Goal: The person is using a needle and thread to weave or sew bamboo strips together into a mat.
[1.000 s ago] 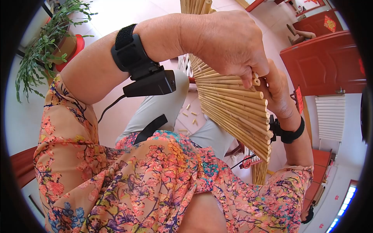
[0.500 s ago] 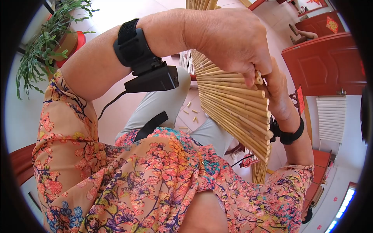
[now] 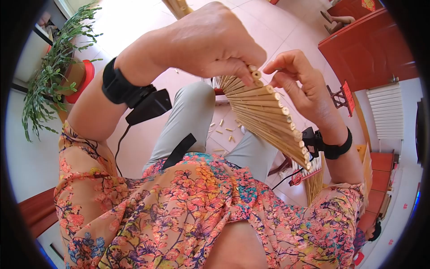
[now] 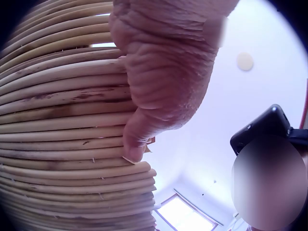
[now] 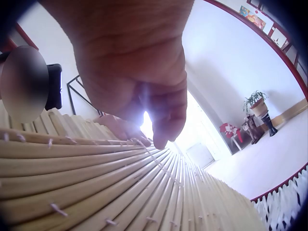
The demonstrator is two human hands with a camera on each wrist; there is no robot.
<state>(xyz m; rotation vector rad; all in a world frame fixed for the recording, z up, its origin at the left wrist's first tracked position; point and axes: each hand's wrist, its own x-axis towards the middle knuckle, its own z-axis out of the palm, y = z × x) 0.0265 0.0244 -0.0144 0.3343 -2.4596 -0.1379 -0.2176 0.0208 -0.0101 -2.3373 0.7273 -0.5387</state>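
A mat of slim pale sticks bound with thread (image 3: 264,114) hangs fanned out before the body. My left hand (image 3: 201,45) pinches its upper edge, thumb against the stick ends; the left wrist view shows the thumb pressed on the sticks (image 4: 67,120). My right hand (image 3: 304,87) is just right of that edge, apart from the left hand, with thumb and index bent and their tips close together. In the right wrist view, the right hand's fingertips (image 5: 161,139) hover by the sticks (image 5: 96,168) near a thin thread (image 5: 156,161); whether they hold it is unclear.
Short stick pieces (image 3: 230,130) lie on the floor between the knees. A bundle of sticks (image 3: 313,186) stands by the right arm, and a potted plant (image 3: 67,67) is at left. A red door (image 3: 367,51) is at the upper right.
The hands, close together before, have separated. The left hand has moved left with the mat's upper edge, and the right hand's thumb and index have come into plain view.
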